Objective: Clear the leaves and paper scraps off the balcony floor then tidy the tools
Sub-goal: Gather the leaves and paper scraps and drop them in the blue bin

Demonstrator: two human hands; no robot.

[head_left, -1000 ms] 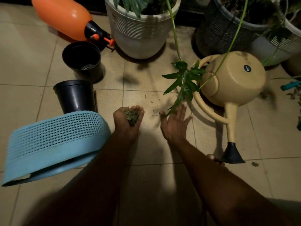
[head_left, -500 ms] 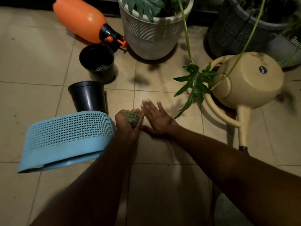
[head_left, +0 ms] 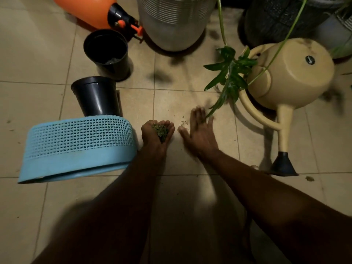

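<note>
Two hands low over the balcony floor (head_left: 182, 189). Cups the left hand (head_left: 158, 134) palm up, fingers curled round a small heap of dry leaves (head_left: 161, 130), so a fair share of the litter is already off the tiles. Spreads the right hand (head_left: 200, 136) palm down just beside it, fingers straight, holding nothing. Too blurred to tell whether touching the tile or skimming above it. Shows a few pale crumbs (head_left: 183, 122) on the tile near that thumb, probably next to be swept toward the cupped palm.

Just left of the left wrist, a blue basket (head_left: 80, 145) tipped on its side, inside hidden. Looks like the place for the handful, which is not yet dropped in. Farther right, near the spout of the watering can (head_left: 289, 73), one stray leaf (head_left: 309, 178) on the floor. At the far left edge, a couple of dark specks (head_left: 8, 121). No paper to be made out anywhere.

As for tools, nothing tidied by the look of it. Watering can standing among the plants, a green plant leaf (head_left: 228, 73) hanging across it. One black pot (head_left: 97, 96) just behind the basket, a second pot (head_left: 106, 48) beyond, and an orange sprayer (head_left: 89, 10) lying on its side beside a pale planter (head_left: 175, 21).

Roughly midway through the sweeping, then, with emptying the handful, the last stray bits and all the putting away left.
</note>
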